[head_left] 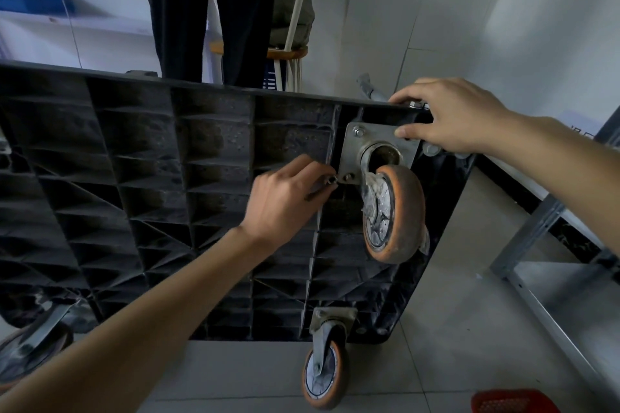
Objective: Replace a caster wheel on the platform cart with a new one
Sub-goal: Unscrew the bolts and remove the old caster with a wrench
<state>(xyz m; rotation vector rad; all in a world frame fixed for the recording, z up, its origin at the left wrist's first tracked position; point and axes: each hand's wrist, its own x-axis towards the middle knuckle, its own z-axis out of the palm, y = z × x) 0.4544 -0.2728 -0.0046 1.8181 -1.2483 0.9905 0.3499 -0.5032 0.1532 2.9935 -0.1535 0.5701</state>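
— Pale floor tiles [469, 329] and a white wall [503, 10] are around you, yes? What stands at the left?

— At the left the platform cart [134, 178] is tipped on its side, so its black ribbed underside faces me. One worn caster [30, 349] shows at the lower left corner. Behind the cart's top edge somebody stands in dark trousers [208, 10].

— And your left hand?

— My left arm comes up from the lower left, almost straight. My left hand [285, 201] lies with its back toward me against the ribs, fingers curled. Its fingertips pinch a small metal piece [331, 180], I think a nut or socket, just beside the lower left bolt of the mounting plate [354, 157].

— Where is the wheel you work on?

— The orange caster wheel [396, 214] hangs from that plate at the cart's upper right corner. A second orange caster [323, 375] sits below it, at the lower edge.

— And your right hand?

— My right arm enters from the right edge. My right hand [459, 117] grips the cart's corner: fingers are bent over the top edge, and the thumb presses on the plate's upper right part. Further right I see a metal shelf frame [536, 228] and a red basket [513, 402].
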